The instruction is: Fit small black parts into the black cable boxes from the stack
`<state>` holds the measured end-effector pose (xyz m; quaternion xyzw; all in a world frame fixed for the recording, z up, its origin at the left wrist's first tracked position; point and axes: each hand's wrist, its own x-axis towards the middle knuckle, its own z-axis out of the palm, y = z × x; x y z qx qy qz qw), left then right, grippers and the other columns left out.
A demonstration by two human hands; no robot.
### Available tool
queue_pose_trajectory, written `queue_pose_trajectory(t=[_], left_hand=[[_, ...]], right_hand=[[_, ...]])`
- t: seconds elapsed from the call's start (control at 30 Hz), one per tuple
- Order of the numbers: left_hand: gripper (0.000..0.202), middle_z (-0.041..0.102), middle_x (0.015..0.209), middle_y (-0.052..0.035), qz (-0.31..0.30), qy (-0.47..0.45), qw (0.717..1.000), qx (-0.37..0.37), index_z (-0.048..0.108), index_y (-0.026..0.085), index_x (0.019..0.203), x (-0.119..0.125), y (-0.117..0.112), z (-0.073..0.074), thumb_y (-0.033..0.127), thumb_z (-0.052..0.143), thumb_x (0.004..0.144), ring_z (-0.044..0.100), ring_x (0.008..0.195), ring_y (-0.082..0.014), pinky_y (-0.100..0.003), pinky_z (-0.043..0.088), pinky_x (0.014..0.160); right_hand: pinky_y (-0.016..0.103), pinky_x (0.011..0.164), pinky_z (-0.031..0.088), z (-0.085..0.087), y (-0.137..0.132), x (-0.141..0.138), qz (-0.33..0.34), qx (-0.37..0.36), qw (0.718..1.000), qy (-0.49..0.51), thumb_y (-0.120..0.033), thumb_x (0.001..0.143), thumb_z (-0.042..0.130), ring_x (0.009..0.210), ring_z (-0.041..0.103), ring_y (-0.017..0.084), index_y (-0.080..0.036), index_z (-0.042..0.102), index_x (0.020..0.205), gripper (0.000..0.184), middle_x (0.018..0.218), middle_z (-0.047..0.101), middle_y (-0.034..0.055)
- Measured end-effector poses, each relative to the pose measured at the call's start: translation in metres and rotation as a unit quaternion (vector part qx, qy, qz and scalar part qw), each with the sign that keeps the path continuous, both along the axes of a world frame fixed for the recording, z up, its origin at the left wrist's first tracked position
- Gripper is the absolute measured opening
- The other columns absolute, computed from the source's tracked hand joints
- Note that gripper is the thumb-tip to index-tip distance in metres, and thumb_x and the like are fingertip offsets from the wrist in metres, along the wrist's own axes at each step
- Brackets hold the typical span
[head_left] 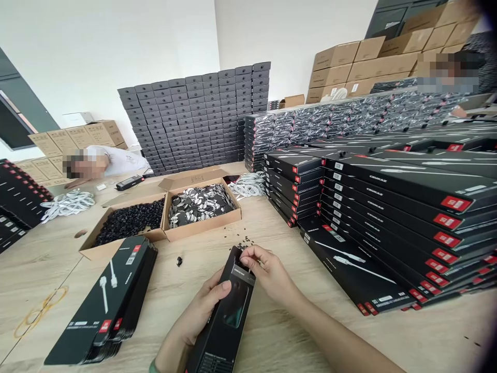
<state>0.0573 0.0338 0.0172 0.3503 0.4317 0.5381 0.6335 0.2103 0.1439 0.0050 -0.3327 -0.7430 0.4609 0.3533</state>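
Observation:
My left hand (pixel 200 311) grips a long flat black package box (pixel 225 316) by its left edge, thumb on its face, and holds it tilted over the wooden table (pixel 272 331). At the box's top end my right hand (pixel 267 269) pinches with closed fingers; what they hold is too small to make out. A few small black pieces (pixel 244 242) lie loose on the table just beyond the box, and one more black piece (pixel 179 260) lies to the left.
A stack of flat black packages (pixel 104 300) lies at the left. Two open cardboard boxes hold small black parts (pixel 130 220) and black-and-white items (pixel 200 204). Tall rows of black boxes (pixel 388 212) fill the right. White cables (pixel 248 184), yellow rubber bands (pixel 39 311), and two other people are around the table.

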Motion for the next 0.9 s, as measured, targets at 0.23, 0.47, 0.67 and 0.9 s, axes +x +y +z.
queue_pose_trajectory(t=[0.23,0.47,0.67,0.9], left_hand=[[0.052,0.068,0.115,-0.0088,-0.011,-0.009,1.000,-0.008,0.057,0.019,0.130,0.002,0.000,0.002,0.038,0.063,0.081,0.061,0.099,-0.0236,-0.029,0.045,0.079],[0.068,0.071,0.101,-0.0099,-0.040,-0.063,0.997,-0.021,0.052,0.019,0.134,-0.001,0.003,-0.014,0.037,0.073,0.071,0.064,0.069,-0.0180,-0.028,0.048,0.063],[0.074,0.071,0.113,-0.0078,0.074,-0.060,0.995,0.009,0.052,0.023,0.134,0.010,0.006,-0.012,0.031,0.078,0.065,0.065,0.100,-0.0259,-0.032,0.049,0.085],[0.066,0.072,0.110,-0.0017,0.329,-0.022,0.944,0.021,0.043,0.029,0.138,0.026,0.001,-0.005,0.047,0.064,0.078,0.067,0.095,-0.0213,-0.029,0.052,0.079]], right_hand=[[0.034,0.075,0.041,-0.001,-0.001,-0.002,0.006,0.000,1.000,0.008,-0.035,0.089,0.051,0.077,0.054,0.020,-0.023,0.062,0.076,0.021,0.074,0.061,0.0007],[0.038,0.084,0.040,-0.007,0.001,-0.002,-0.069,0.003,0.998,0.008,-0.031,0.080,0.062,0.087,0.052,0.021,-0.025,0.056,0.093,0.016,0.096,0.057,0.0022],[0.033,0.076,0.046,-0.003,0.004,-0.004,0.037,-0.206,0.963,0.171,-0.057,0.082,0.060,0.084,0.058,0.018,-0.023,0.054,0.097,0.038,0.090,0.062,0.0019],[0.039,0.089,0.047,0.009,-0.072,0.018,0.207,-0.392,0.880,0.172,-0.058,0.078,0.065,0.104,0.061,0.025,-0.031,0.055,0.127,0.057,0.116,0.066,0.0070]])
